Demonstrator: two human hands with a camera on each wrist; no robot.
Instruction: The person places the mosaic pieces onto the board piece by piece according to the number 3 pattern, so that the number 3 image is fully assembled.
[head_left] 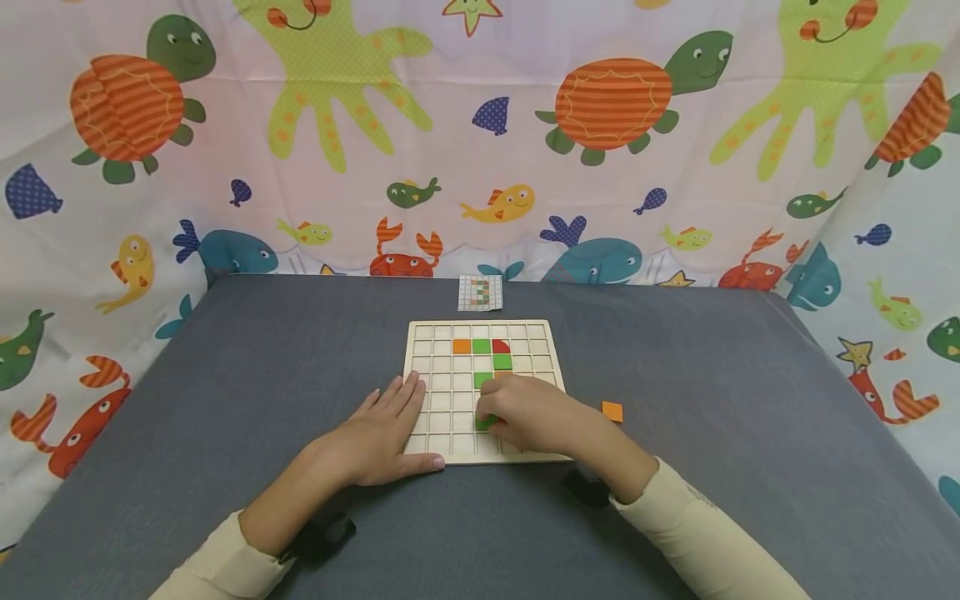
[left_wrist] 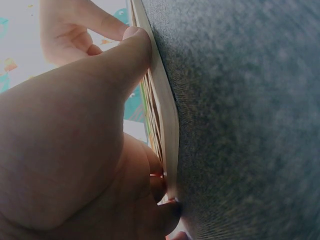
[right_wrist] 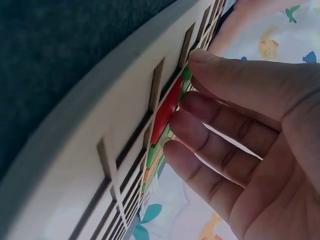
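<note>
A pale wooden grid board [head_left: 441, 400] lies on the table with several square tiles set in its cells. Its top coloured row holds an orange tile [head_left: 461, 346], a green tile and a red piece [head_left: 500, 347] with a rounded corner. My right hand [head_left: 528, 410] is over the lower middle of the board, thumb and index finger pinching a green tile [right_wrist: 186, 73] at its cell. Beside it a red tile [right_wrist: 167, 111] sits in the grid, under the other fingertips. My left hand [head_left: 378, 437] rests with extended fingers on the board's left edge, thumb along the near edge.
A small printed card [head_left: 480, 293] with a coloured grid pattern lies behind the board. One loose orange tile [head_left: 612, 411] is on the grey table [head_left: 300, 350], right of the board. A curtain [head_left: 480, 150] with sea animals hangs behind.
</note>
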